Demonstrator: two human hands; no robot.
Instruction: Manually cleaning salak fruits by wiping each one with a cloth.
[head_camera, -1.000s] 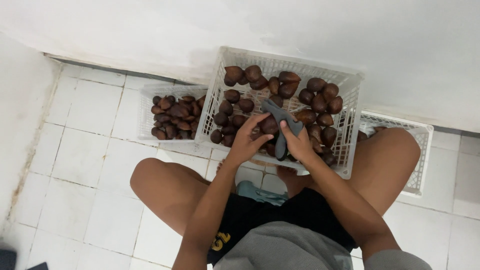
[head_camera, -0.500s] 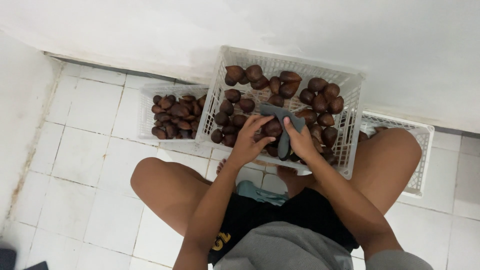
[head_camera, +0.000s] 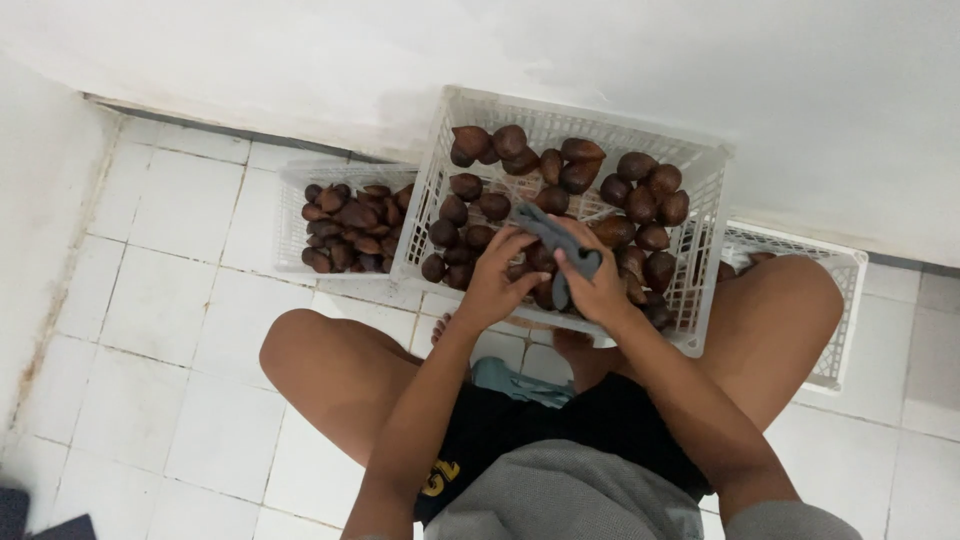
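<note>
Both my hands are over the big white plastic crate (head_camera: 570, 117), which holds several dark brown scaly fruits. My left hand (head_camera: 497, 280) grips one brown fruit (head_camera: 541, 257) at the crate's near side. A dark grey cloth (head_camera: 556, 240) is pressed against that fruit by my right hand (head_camera: 596, 288), whose thumb lies on the cloth. The cloth hides part of the fruit.
A smaller white crate (head_camera: 296, 222) of the same brown fruits stands to the left on the white tiled floor. Another white crate (head_camera: 838, 300) sits at the right behind my knee. A white wall runs along the back. My bare knees flank the big crate.
My right hand has slid the grey cloth slightly down and left over the fruit. The left hand keeps its hold. The view has shifted a little.
</note>
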